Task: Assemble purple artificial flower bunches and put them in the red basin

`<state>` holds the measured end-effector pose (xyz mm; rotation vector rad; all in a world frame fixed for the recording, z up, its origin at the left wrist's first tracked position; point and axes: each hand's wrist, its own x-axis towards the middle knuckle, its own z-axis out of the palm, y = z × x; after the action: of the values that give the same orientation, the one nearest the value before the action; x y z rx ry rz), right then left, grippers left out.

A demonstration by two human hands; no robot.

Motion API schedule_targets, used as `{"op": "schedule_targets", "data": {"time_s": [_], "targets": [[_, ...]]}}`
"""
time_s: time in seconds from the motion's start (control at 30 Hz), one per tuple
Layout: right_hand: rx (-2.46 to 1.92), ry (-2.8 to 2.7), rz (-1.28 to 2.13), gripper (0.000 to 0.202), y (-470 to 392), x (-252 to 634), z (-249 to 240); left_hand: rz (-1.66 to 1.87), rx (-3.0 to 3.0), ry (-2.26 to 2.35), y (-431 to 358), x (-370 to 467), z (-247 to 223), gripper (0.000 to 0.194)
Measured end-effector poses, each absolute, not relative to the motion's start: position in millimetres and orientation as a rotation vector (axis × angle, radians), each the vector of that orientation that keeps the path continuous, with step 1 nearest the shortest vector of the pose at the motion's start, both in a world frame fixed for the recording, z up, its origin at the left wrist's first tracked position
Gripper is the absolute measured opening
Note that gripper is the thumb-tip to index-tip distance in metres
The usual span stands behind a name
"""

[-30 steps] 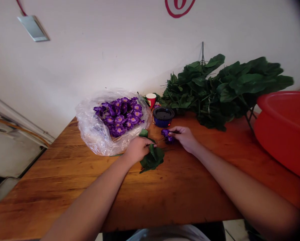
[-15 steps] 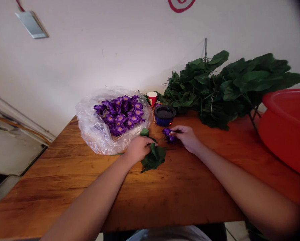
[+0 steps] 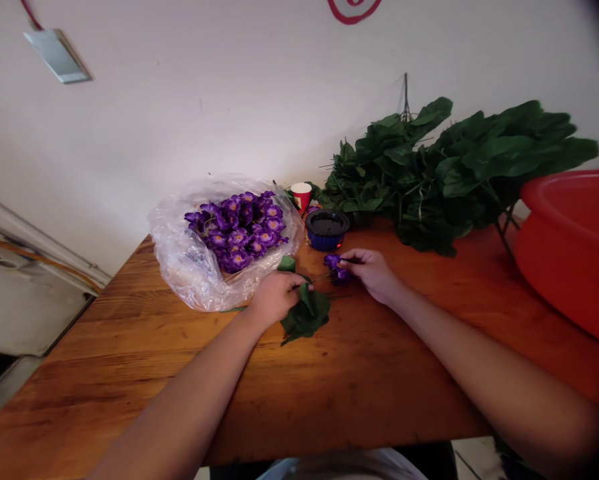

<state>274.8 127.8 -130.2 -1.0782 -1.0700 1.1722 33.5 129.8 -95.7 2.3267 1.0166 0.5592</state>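
Note:
My left hand (image 3: 275, 296) is closed on a sprig of green leaves (image 3: 307, 313) above the wooden table, with leaves showing on both sides of the fingers. To its right, my right hand (image 3: 370, 272) pinches a small purple flower bunch (image 3: 336, 269) whose thin stems point toward the leaves. Behind my left hand lies a crumpled clear plastic bag (image 3: 192, 280), opened out around many purple flowers (image 3: 239, 233) with yellow centres. A blue pot with a black top (image 3: 326, 231) stands just behind the purple bunch, a small red light at its lower edge.
A red and white paper cup (image 3: 301, 196) stands behind the pot. Large green leaf bunches (image 3: 404, 173) lean along the wall at the back right. The big red basin (image 3: 569, 253) occupies the right side. The wooden table (image 3: 129, 340) has its near edge by my body.
The camera view has shifted slightly. Both hands keep nearly the same places and hold the same leaves and flowers.

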Motion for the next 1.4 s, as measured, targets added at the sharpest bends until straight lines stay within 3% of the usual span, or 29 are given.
{"op": "schedule_targets", "data": {"time_s": [0.7,0.9,1.13,1.4], "targets": [[-1.202,-1.367,1.159,0.042,114.9,273.2,-107.1,0.529,2.347,1.026,130.2,34.0,-95.3,0.023],[-1.154,-1.829,0.930,0.045,105.8,272.1,-97.6,0.607,2.291,1.057,131.6,32.8,-96.3,0.013],[-1.113,-2.045,0.538,0.009,114.5,262.1,-111.6,0.603,2.333,0.999,132.7,33.6,-98.7,0.010],[-1.065,-2.110,0.411,0.030,111.3,252.6,-116.7,0.589,2.429,0.996,133.5,34.9,-101.8,0.012]]}}
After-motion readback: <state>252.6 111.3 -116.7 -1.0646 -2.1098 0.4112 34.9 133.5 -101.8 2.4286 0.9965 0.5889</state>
